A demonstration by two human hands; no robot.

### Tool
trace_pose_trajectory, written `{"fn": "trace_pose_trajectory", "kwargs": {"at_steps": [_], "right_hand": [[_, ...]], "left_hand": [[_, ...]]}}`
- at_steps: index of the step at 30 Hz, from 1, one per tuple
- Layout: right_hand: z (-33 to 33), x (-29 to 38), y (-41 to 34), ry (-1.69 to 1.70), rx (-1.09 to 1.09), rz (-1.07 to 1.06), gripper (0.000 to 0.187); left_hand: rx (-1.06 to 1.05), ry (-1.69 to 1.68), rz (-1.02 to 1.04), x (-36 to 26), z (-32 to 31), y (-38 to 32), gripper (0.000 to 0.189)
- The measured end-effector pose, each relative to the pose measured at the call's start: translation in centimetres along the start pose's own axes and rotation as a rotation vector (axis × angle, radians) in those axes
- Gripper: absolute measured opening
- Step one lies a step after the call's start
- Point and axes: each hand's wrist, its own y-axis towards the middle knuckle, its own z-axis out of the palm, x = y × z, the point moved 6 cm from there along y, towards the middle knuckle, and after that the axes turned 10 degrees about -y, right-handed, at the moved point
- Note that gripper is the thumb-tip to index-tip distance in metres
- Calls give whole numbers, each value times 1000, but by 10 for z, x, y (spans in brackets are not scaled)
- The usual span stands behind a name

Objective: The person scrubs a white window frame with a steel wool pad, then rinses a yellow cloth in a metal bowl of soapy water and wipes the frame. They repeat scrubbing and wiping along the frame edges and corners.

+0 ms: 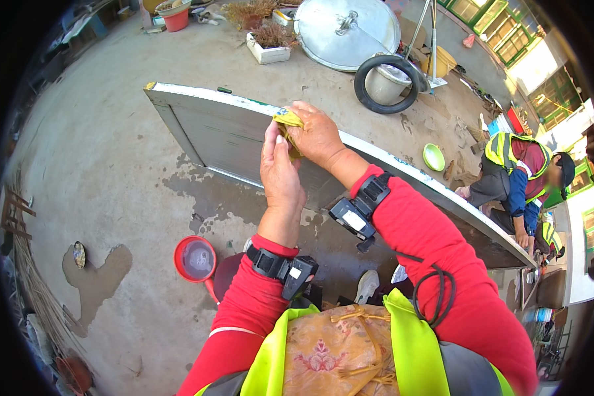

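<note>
Between my two hands is a bunched yellow cloth [288, 118], partly hidden by the fingers. My right hand [319, 133] curls over it from the right. My left hand [281, 173] presses against it from the left, its fingers pointing up and fairly straight. Just beyond and below my hands, a large grey door-like panel [218, 131] stands on its long edge. Its white upper edge [208, 94] runs from upper left to lower right, with chipped green paint in places. Whether my hands touch that edge, I cannot tell. Wet patches darken the concrete beneath the panel.
A red dipper [180, 267] holding cloudy water sits by my feet. Past the panel are a green bowl [433, 157], a black tyre [361, 91], a bucket [383, 86] and a large metal lid [321, 32]. A person in a hi-vis vest [500, 151] crouches at the panel's right end.
</note>
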Motion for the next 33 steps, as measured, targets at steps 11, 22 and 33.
{"fn": "trace_pose_trajectory", "kwargs": {"at_steps": [11, 22, 33], "right_hand": [[-36, -45, -9, 212, 133, 99, 51], [-39, -85, -49, -433, 314, 268, 42], [-46, -74, -55, -418, 247, 238, 36]], "left_hand": [[26, 1070, 660, 8, 18, 22, 70], [149, 1582, 772, -35, 27, 60, 29], [1, 2013, 509, -109, -9, 154, 30]]}}
